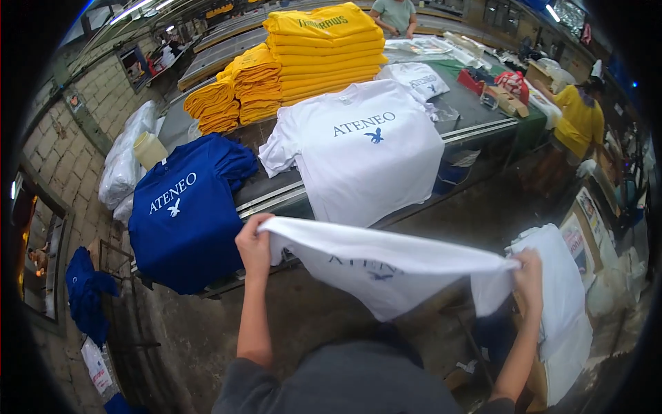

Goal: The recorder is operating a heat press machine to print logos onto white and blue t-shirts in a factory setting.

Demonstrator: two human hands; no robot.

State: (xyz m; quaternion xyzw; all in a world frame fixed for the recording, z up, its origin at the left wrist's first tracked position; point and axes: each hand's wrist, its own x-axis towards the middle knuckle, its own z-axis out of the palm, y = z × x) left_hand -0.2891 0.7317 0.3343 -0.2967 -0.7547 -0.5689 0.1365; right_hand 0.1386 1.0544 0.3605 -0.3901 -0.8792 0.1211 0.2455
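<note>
A white T-shirt (pixel 386 279) with dark print on its front hangs stretched between my two hands, its top edge taut and folded over. My left hand (pixel 255 241) grips one upper corner in closed fingers. At the other end, my right hand (pixel 527 276) pinches the opposite corner, lower and farther right. Just beyond lies another white T-shirt (pixel 358 152), spread over the table edge, with lettering and a blue bird on it. To its left, a dark blue T-shirt (pixel 183 221) with white print drapes over the same table (pixel 472 124).
Folded yellow shirts (pixel 324 58) are stacked high at the back. On the right, white shirts (pixel 552 290) lie piled on a stand. A person in yellow (pixel 578 117) works at the far right, and another person (pixel 394 17) stands behind the table. Blue garments (pixel 89 290) hang at left.
</note>
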